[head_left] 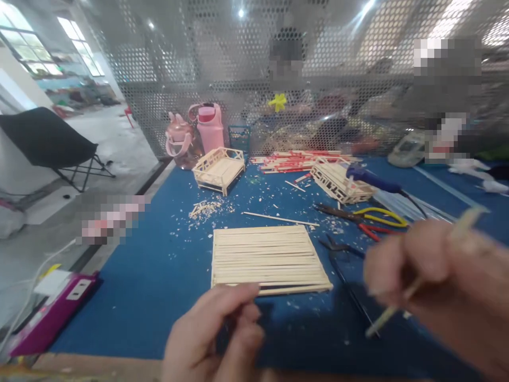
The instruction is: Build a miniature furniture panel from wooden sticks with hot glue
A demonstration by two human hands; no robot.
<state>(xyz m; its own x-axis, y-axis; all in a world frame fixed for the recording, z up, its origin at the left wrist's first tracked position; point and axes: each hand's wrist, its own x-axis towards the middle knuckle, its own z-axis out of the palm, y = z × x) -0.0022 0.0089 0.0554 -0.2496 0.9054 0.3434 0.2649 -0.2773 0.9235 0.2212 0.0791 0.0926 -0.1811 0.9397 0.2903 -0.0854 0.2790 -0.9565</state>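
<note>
A flat panel of pale wooden sticks lies on the blue tabletop in front of me. My left hand is at its near left edge, fingers curled, with the index fingertip on the front stick. A dark gap shows between that front stick and the row behind it. My right hand, blurred by motion, is raised at the right and closed around a thin pale stick, which slants down to the left. Beyond the panel lies a loose wooden stick.
Pliers with red and yellow handles, dark-handled pliers and a blue glue gun lie right. Two small stick-built beds, red-tipped sticks and pink bottles stand behind. A purple power strip is left.
</note>
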